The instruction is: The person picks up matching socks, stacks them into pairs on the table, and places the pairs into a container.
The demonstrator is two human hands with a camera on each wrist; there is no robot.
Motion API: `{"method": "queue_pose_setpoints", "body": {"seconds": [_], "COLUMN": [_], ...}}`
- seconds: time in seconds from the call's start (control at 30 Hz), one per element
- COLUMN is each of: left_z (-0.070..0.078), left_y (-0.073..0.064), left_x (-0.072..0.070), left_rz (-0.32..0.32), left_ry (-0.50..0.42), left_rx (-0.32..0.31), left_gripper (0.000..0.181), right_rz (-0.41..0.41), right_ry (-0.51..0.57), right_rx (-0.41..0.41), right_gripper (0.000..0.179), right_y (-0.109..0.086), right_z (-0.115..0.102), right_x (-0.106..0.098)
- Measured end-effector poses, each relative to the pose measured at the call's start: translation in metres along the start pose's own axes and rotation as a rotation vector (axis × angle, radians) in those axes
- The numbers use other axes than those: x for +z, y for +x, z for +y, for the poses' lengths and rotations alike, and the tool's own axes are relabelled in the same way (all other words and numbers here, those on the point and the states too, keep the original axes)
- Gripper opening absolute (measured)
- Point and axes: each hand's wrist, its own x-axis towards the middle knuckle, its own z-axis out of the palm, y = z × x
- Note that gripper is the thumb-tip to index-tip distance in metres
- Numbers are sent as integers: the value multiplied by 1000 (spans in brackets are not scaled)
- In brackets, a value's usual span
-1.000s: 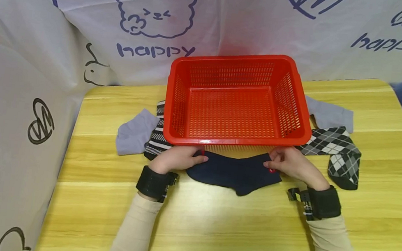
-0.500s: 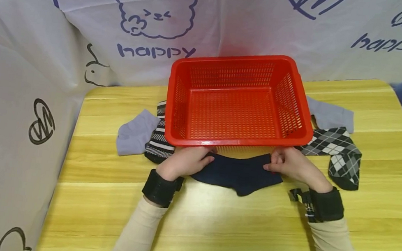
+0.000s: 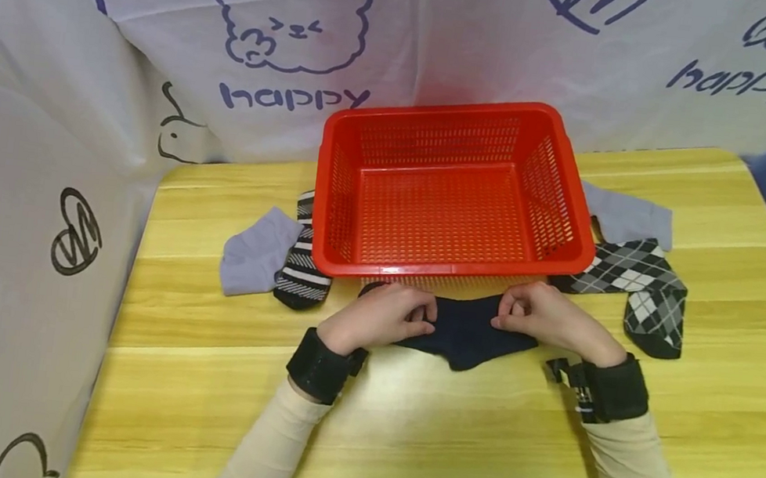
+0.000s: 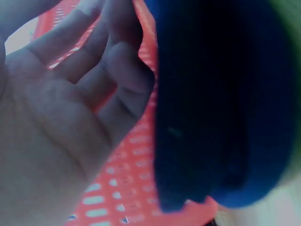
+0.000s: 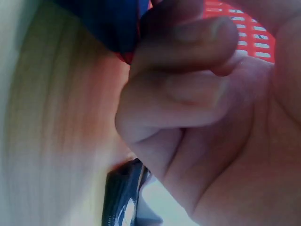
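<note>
A dark navy sock (image 3: 464,335) lies across the table in front of the red basket. My left hand (image 3: 384,318) is over its left half, fingers curled and fingertips at the cloth near its middle. In the left wrist view the sock (image 4: 221,103) fills the right side, beside the bent fingers. My right hand (image 3: 551,317) pinches the sock close to its right end. The right wrist view shows curled fingers (image 5: 174,101) with a corner of the sock (image 5: 110,23) at their tips. The exact contact under the left fingertips is hidden.
The red plastic basket (image 3: 450,271) stands just behind the hands. To its left lie a lilac sock (image 3: 258,252) and a black-and-white striped sock (image 3: 303,281). On its right are a greyish-lilac sock (image 3: 633,219) and an argyle sock (image 3: 654,317), partly behind the basket.
My left hand has slid right along the sock, from its left end toward the middle. The right hand has shifted slightly left. The basket and other socks stay in place.
</note>
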Motion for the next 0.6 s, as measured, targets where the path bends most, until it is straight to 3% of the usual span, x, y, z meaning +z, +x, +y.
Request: {"method": "queue_pose_setpoints", "body": {"seconds": [0.2, 0.47, 0.6], "left_z": [-10, -13, -17], "left_y": [-1, 3, 4], "left_x": [5, 6, 7], "left_rz": [-46, -118, -140], "left_ry": [41, 64, 20], "left_rx": [-124, -128, -135], "left_gripper": [23, 27, 28], "right_rz": [10, 29, 29], "right_ry": [15, -20, -38], "right_rx": [-2, -7, -12], "right_gripper": [7, 10, 9], "right_y": [2, 4, 6], "right_z": [8, 12, 14], "right_x": [2, 2, 2]}}
